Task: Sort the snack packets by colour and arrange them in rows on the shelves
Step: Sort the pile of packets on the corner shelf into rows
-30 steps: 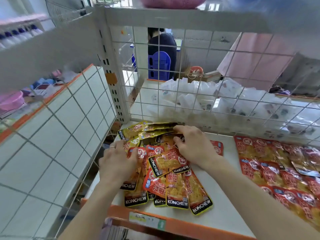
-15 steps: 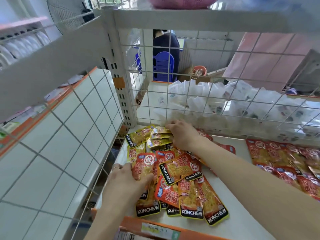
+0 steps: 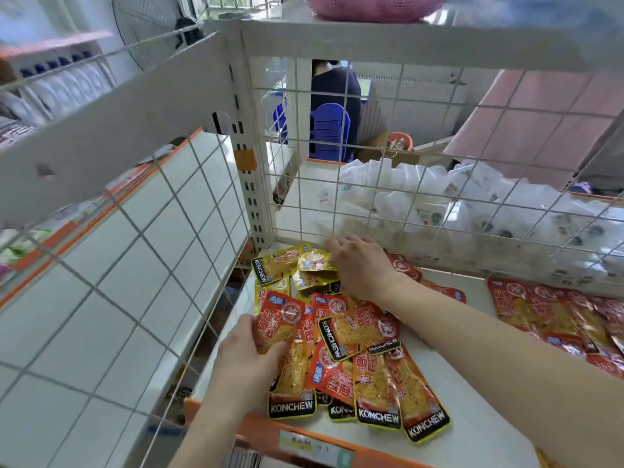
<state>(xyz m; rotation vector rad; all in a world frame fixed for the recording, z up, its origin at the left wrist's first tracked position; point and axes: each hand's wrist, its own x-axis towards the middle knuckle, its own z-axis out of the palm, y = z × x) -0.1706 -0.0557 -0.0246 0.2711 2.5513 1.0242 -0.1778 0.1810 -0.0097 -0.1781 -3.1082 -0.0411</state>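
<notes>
Packets [image 3: 358,369], red and yellow mixed, lie heaped at the left end of the shelf [image 3: 472,420], just inside the mesh side [image 3: 135,265]. At the heap's left edge the left hand [image 3: 243,363] grips a red packet [image 3: 278,324]: thumb across its lower face, fingers hidden behind its left edge. That packet's long axis runs away from the person and its top leans slightly right. Behind it, in the back corner, sit the yellow packets [image 3: 297,265], most of them lying crosswise. The right hand [image 3: 363,268] rests palm down at their right edge, fingers lightly bent and tips touching them; whether it pinches one cannot be told. Far right, well apart from the heap, lies the red row [image 3: 557,315]. The held packet probably belongs there, yet it is on the left hand's side, and the right forearm crosses the shelf between them.
</notes>
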